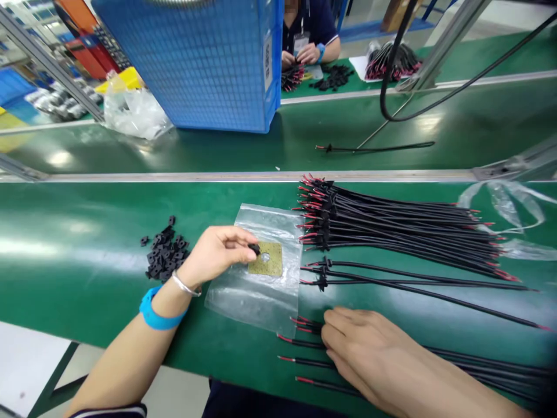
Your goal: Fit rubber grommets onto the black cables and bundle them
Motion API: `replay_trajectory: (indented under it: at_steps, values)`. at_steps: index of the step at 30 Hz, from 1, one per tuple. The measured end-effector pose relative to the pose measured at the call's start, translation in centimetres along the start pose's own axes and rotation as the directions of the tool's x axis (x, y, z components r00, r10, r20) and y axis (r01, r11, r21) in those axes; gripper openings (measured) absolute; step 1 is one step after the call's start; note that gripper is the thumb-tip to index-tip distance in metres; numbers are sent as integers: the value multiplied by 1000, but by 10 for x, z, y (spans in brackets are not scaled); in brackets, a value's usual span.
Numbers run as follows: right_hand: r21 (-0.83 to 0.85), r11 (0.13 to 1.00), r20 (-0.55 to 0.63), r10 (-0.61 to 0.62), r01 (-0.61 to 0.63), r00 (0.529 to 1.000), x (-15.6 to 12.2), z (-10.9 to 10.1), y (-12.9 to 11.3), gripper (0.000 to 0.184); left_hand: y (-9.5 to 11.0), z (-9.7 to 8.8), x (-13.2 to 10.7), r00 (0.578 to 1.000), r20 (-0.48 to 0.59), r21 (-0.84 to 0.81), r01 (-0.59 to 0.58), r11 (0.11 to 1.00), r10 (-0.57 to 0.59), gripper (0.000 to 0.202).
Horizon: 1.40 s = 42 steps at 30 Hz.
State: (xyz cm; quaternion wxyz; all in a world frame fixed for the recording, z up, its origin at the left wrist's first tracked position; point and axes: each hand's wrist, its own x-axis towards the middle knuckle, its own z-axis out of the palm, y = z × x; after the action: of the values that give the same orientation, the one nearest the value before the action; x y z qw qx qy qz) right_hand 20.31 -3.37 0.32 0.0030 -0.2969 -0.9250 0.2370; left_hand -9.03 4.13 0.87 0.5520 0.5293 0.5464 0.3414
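Note:
My left hand (220, 249) pinches a small black plastic part (254, 248) between thumb and fingertips, at the edge of a square yellowish plate (272, 259) with a hole in it. That plate rests on a clear plastic bag (256, 299). My right hand (361, 342) is curled over black cables (311, 364) with red-and-silver stripped ends, at the bench's near side; its fingertips are partly hidden. Beyond it lie a few cables (391, 276) with black parts fitted near their left ends. Left of my left hand sits a pile of loose black parts (167, 252).
A thick bundle of fitted cables (400, 223) lies at the right of the green bench (87, 232). A blue crate (217, 69) stands behind the metal rail (217, 177). One cable (378, 148) lies beyond the rail. Across the bench, a person (311, 43) handles similar cables.

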Motion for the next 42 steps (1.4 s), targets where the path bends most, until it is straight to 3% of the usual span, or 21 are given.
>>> replay_trajectory:
  at_steps: [5, 8, 10, 12, 14, 16, 18, 22, 24, 28, 31, 36, 42]
  values:
    - [290, 951, 93, 87, -111, 992, -8, -32, 7, 10, -9, 11, -2, 990, 123, -91, 83, 992, -71, 19]
    - [381, 909, 35, 167, -168, 985, -12, -39, 13, 7, -12, 18, -4, 995, 96, 54, -13, 998, 8, 18]
    - [414, 895, -51, 209, -170, 977, -12, -40, 16, 13, -12, 24, -6, 989, 66, 254, -145, 956, 132, 16]
    - [413, 898, -157, 231, -149, 960, -10, -39, 17, 17, -12, 28, -9, 949, 60, 480, -299, 825, 309, 14]
    - [392, 913, -249, 221, -111, 943, -8, -39, 18, 16, -13, 32, -11, 869, 117, 630, -439, 640, 481, 16]
    - [367, 928, -302, 189, -69, 935, -6, -39, 18, 16, -15, 35, -12, 789, 210, 690, -538, 484, 578, 20]
    - [346, 937, -334, 162, -39, 928, -5, -39, 17, 15, -17, 37, -13, 761, 294, 722, -573, 387, 578, 20]
    - [316, 949, -378, 144, -18, 915, -3, -38, 17, 13, -17, 41, -16, 817, 337, 799, -511, 318, 467, 15]
    - [306, 952, -393, 138, -13, 909, -1, -37, 17, 13, -15, 43, -17, 826, 341, 839, -483, 251, 449, 14]
    - [282, 959, -467, 111, 28, 877, 4, -30, 18, 19, -12, 50, -18, 799, 409, 877, -478, 51, 442, 12]
    - [239, 971, -522, 99, 34, 847, 8, -23, 20, 22, -11, 54, -17, 761, 442, 875, -482, -42, 475, 12]
    - [132, 991, -563, 89, -16, 822, 9, -15, 24, 22, -10, 55, -20, 687, 410, 880, -471, -62, 600, 11]
    - [93, 995, -573, 83, -36, 815, 9, -16, 23, 21, -10, 56, -24, 685, 476, 852, -514, -96, 552, 10]
